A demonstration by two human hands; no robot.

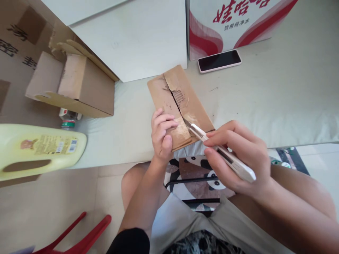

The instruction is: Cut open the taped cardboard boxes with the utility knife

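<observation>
A small, flat cardboard box [196, 102] lies on the pale covered surface, its top flaps meeting at a dark seam with torn, scuffed paper along it. My left hand [162, 134] grips the box's near left side, fingers curled over the top and thumb at the near edge. In my right hand [241, 158] is a white utility knife [225, 151], held like a pen. Its blade is out, and the tip meets the seam near the box's near end. The palm side of my right hand is hidden.
A black-screened phone [219, 61] lies beyond, before a red-and-white carton [238, 24]. A white box [137, 38] stands at the back. Leftward are an open cardboard box [96, 84], a bottle [68, 118] and a yellow jug [42, 148]. Red chair parts [90, 233] show below.
</observation>
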